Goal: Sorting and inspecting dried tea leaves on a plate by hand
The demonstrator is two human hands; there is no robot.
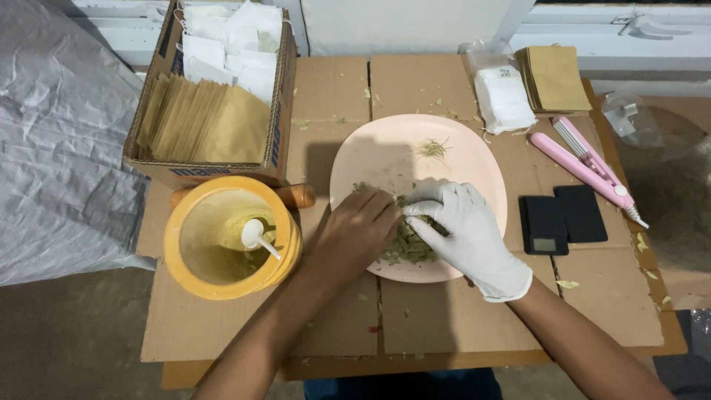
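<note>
A pale pink plate [385,152] lies in the middle of a cardboard-covered table. A pile of dried green leaves [409,248] sits on its near part. My bare left hand [355,233] rests on the left side of the pile, fingers curled into the leaves. My right hand [466,230], in a white glove, presses on the pile from the right, fingertips meeting the left hand's. A few loose strands [432,149] lie further back on the plate.
A yellow tub [222,278] with a small white scoop [258,235] stands at the left. Behind it, a cardboard box [215,96] holds brown and white pouches. At the right lie a small black scale [561,216], a pink sealer [589,167], white sachets [503,100] and brown envelopes [555,78].
</note>
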